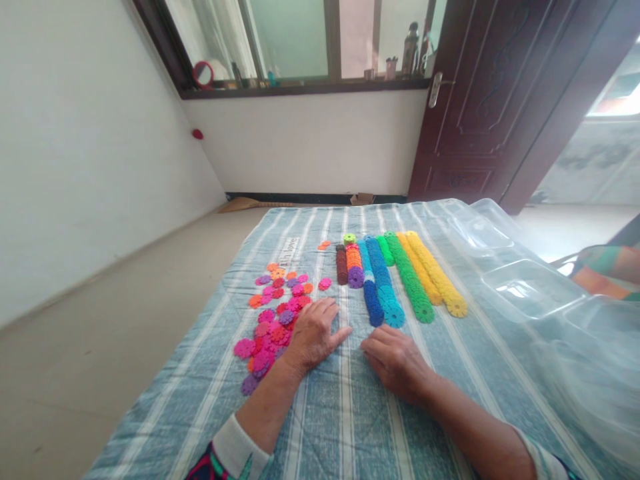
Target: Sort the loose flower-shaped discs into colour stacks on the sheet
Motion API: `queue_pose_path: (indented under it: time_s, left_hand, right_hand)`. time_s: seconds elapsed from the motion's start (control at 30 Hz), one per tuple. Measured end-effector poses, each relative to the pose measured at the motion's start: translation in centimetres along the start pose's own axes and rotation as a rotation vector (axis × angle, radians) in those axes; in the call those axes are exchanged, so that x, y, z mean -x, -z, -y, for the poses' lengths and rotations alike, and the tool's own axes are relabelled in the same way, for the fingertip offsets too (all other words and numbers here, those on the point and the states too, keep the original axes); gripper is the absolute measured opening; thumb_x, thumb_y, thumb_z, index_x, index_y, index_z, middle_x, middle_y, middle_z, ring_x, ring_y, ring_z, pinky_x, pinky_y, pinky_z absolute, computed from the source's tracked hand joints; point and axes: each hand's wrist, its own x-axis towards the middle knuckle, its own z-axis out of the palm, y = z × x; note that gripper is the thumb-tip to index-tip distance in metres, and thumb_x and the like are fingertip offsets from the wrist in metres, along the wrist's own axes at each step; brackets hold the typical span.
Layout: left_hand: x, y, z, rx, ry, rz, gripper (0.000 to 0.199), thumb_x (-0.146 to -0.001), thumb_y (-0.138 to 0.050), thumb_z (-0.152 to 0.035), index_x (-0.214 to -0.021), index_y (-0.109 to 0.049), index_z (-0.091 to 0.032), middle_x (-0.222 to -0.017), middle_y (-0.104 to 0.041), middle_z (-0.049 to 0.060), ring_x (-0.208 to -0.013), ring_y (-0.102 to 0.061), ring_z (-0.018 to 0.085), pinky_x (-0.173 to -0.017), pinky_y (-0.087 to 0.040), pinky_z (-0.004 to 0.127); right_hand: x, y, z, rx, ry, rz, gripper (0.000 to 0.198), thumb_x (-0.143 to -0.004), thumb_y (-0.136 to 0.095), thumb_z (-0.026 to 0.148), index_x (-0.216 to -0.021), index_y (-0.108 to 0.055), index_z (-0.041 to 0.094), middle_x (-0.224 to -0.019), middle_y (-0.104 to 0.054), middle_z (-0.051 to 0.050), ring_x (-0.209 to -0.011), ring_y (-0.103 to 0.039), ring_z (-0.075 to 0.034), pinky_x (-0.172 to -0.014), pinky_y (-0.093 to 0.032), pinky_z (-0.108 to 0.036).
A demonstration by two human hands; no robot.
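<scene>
My left hand [314,335] rests at the right side of a loose pile of notched plastic discs [267,333], pink, red, purple and orange. Its thumb is stretched out away from the fingers, and no disc shows in it. My right hand [397,363] lies on the cloth just below the dark blue row [373,303]. Its fingers are curled together, and whatever they may hold is hidden. Discs of one kind lie lined up in rows beyond it: light blue [393,315], green [415,287] and yellow [440,277]. Shorter brown [341,265] and orange-purple [355,267] rows lie to the left.
Striped blue cloth [320,427] covers the table. Clear plastic containers [533,290] stand along its right side, with crumpled clear plastic [590,380] nearer me. A single pink disc [325,284] and orange discs [324,246] lie between pile and rows. A door [480,100] stands behind.
</scene>
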Motion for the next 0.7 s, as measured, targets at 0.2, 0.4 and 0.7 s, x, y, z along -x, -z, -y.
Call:
queue_pose_path:
  time_s: [0.2,0.4,0.7]
  left_hand:
    - [-0.04,0.14,-0.03,0.019,0.003,-0.017,0.036,-0.080,-0.070,-0.042,-0.107,-0.064,-0.019,-0.118,-0.067,0.013,-0.112,-0.062,0.029,-0.096,-0.050,0.047]
    - [-0.12,0.27,0.03,0.017,-0.010,-0.004,0.036,-0.080,-0.070,-0.041,-0.107,-0.064,-0.018,-0.118,-0.067,0.013,-0.113,-0.062,0.030,-0.096,-0.051,0.046]
    - [-0.08,0.20,0.09,0.048,-0.006,-0.024,0.034,-0.081,-0.069,-0.041,-0.106,-0.064,-0.019,-0.117,-0.068,0.012,-0.112,-0.062,0.029,-0.097,-0.050,0.047]
  right_hand:
    - [-0.06,-0.01,0.06,0.003,-0.002,-0.004,0.028,-0.096,-0.043,0.013,-0.071,-0.054,0.019,-0.070,-0.053,-0.002,-0.069,-0.044,-0.016,-0.063,-0.030,-0.030]
    - [-0.17,0.00,0.09,0.006,0.004,-0.010,0.027,-0.095,-0.044,0.013,-0.071,-0.054,0.018,-0.070,-0.053,-0.002,-0.069,-0.045,-0.016,-0.064,-0.030,-0.030]
    - [-0.26,0.11,0.12,0.011,0.006,-0.014,0.026,-0.095,-0.045,0.013,-0.072,-0.056,0.019,-0.070,-0.054,-0.002,-0.069,-0.045,-0.016,-0.063,-0.031,-0.030]
